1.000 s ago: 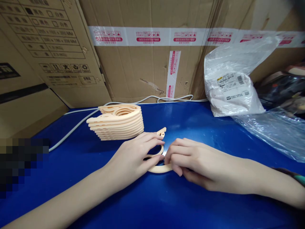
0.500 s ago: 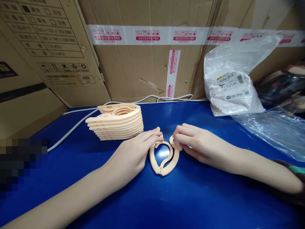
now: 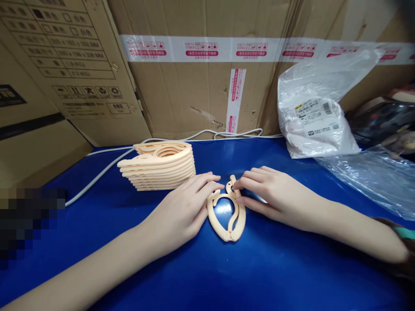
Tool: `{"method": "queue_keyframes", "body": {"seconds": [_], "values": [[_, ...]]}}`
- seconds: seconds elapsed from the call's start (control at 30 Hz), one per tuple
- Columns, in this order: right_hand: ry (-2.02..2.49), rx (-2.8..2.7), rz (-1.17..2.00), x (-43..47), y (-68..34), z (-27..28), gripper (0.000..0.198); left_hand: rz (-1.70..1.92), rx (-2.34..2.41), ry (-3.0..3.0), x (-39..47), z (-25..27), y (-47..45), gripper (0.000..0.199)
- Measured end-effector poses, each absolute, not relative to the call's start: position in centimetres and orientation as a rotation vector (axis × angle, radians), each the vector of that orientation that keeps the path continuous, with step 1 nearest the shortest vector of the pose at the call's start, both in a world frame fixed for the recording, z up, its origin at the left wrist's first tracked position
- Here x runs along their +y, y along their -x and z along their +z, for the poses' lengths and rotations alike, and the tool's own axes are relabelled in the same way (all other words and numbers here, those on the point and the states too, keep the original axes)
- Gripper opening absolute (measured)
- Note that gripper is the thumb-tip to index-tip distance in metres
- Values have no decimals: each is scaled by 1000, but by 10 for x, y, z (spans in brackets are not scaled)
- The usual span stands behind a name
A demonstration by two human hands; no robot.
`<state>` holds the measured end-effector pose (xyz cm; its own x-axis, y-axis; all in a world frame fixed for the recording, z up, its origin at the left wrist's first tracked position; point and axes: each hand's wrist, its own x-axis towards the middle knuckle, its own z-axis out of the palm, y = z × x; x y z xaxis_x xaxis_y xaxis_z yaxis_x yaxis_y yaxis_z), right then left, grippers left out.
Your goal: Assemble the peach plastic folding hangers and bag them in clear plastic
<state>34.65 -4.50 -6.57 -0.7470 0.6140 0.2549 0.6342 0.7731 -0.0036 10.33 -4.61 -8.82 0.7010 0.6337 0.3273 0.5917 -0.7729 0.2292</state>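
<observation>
A cream folding clothes hanger point(image 3: 240, 220) lies flat on the blue table, its two arms folded up side by side and its hook curled between them. My left hand point(image 3: 191, 201) is at its left arm, fingers curved over the upper end and the thumb side against the edge. Between the thumb and fingers of my right hand point(image 3: 267, 190) is the upper end of the right arm. Fingers partly hide both upper ends. Just beyond my left hand stands a neat stack of matching folded hangers point(image 3: 158, 170).
Cardboard boxes point(image 3: 194, 90) wall off the back and left. A white cable point(image 3: 94, 183) runs along the back of the blue table point(image 3: 223, 276). At the right are a white plastic parcel bag point(image 3: 311, 125) and a clear plastic sheet point(image 3: 372, 177).
The hanger has shifted slightly right and turned a little. Its right arm's upper end now shows between my right fingers, and my left fingers have lifted and straightened somewhat.
</observation>
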Motion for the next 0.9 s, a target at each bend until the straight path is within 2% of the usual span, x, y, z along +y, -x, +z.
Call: {"method": "queue_keyframes", "body": {"seconds": [0.13,0.27,0.33,0.5,0.57,0.7,0.9], "values": [[934,-2796,-64,-50,-344,-62,41,560,1009,-2777,-52,-86,-105,48],[829,-2835,171,-55,-343,-62,57,492,1039,-2718,-55,-85,-107,62],[750,-2862,251,-57,-342,-63,55,468,1057,-2678,-55,-86,-107,71],[697,-2741,273,-59,-341,-60,35,452,1040,-2614,-53,-88,-106,89],[742,-2657,219,-57,-342,-57,27,432,995,-2628,-54,-86,-106,87],[914,-2546,126,-50,-345,-56,22,393,942,-2672,-57,-80,-107,69],[1292,-2563,151,-43,-350,-56,43,571,924,-2808,-58,-77,-106,64]]}}
